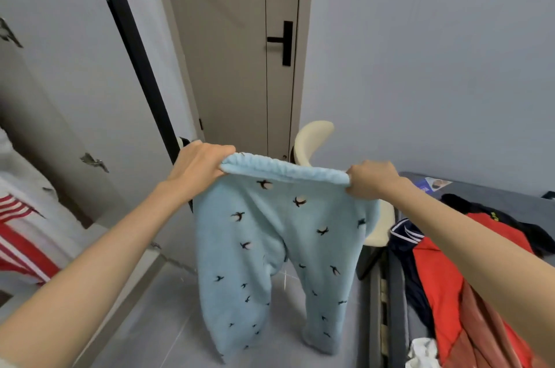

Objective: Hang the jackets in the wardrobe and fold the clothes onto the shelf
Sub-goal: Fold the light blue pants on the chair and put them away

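Note:
Light blue fleece trousers [270,247] with small dark bird prints hang in the air in front of me, both legs dangling toward the floor. My left hand [198,166] grips the left end of the elastic waistband. My right hand [369,178] grips the right end, so the waistband is stretched flat between them. At the right, on the bed, lies a heap of clothes with a red and navy jacket [435,271]. At the far left edge is a red-and-white striped garment [18,235] at the wardrobe.
An open wardrobe door [75,67] with a black edge stands at the left. A closed beige room door [234,52] is straight ahead. A cream chair [312,139] stands behind the trousers. The grey bed [396,307] edge runs along the right. Grey floor tiles [168,322] lie below.

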The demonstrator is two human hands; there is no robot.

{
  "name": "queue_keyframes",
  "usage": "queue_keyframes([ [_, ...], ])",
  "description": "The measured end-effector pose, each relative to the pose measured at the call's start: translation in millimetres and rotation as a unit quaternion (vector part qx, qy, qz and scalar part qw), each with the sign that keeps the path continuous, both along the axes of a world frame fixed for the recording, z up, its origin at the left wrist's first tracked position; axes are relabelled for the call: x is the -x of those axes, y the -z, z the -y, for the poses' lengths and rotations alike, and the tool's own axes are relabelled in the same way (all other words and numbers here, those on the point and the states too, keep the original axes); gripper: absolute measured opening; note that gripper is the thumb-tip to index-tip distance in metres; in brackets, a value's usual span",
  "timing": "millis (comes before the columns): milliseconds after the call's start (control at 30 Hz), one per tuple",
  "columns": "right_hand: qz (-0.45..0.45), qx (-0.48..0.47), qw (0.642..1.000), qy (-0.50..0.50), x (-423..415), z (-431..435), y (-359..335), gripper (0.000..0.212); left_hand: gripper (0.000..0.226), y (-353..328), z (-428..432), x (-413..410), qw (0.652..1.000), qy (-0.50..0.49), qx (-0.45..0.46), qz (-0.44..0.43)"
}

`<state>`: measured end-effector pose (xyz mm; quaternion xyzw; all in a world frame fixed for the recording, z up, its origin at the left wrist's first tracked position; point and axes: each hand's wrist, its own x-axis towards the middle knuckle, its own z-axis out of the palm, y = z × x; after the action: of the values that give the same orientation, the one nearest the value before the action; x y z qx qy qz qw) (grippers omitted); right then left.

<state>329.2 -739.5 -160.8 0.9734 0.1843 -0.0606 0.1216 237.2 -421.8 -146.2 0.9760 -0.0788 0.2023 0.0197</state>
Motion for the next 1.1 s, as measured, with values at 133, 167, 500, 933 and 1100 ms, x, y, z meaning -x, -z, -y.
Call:
queue_keyframes([
  [133, 0.001, 0.054, 0.998, 0.043, -4.1, 7.8, 20.6, 0.029, 0.022, 10.7, -7.1, 3.7, 0.991, -0.008, -0.133, -0.019],
  [167, 0.021, 0.061, 0.997, 0.046, -4.9, 5.5, 23.3, 0.03, 0.021, 14.8, -6.0, 4.0, 0.984, 0.018, -0.173, -0.02],
  [500, 0.203, -0.018, 0.979, 0.004, -17.4, 0.4, 23.2, 0.041, 0.063, 50.2, -23.9, 6.4, 0.928, -0.207, -0.26, -0.17],
  [933, 0.097, 0.003, 0.992, 0.077, -27.5, 17.6, 30.2, 0.03, 0.042, 54.8, -20.4, -19.5, 0.94, -0.249, -0.176, -0.152],
  [1100, 0.112, -0.257, 0.949, 0.141, -26.0, 12.9, 38.7, 0.029, 0.041, 58.4, -18.8, -33.5, 0.963, -0.219, -0.08, -0.135],
])
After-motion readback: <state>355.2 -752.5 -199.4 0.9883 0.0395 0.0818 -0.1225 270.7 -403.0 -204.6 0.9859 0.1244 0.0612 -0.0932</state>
